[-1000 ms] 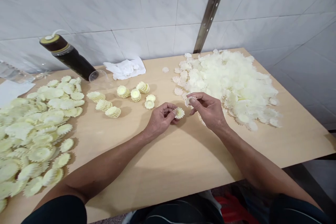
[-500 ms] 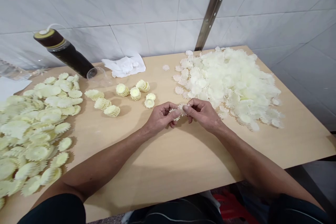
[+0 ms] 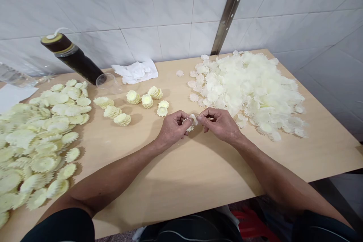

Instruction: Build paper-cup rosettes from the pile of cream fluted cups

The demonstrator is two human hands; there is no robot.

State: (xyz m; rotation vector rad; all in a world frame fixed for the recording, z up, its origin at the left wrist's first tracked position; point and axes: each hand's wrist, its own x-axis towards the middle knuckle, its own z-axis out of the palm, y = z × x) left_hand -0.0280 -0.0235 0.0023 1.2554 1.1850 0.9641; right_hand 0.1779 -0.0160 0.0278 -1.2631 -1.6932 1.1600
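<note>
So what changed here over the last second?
The right hand moved left with its white petal piece and met the left hand, which still pinches the small yellow flower stack. Both now press the pieces together. The white pile, yellow pile and finished stacks stayed put.

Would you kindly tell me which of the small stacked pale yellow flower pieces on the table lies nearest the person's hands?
The frilled pale yellow stack just left of the left hand; the other stacks sit farther left, toward the dark bottle.

Seven stacked flowers point(image 3: 133, 97), two loose piles point(image 3: 252, 87), one bottle point(image 3: 72, 58), one cloth point(image 3: 136, 72).
</note>
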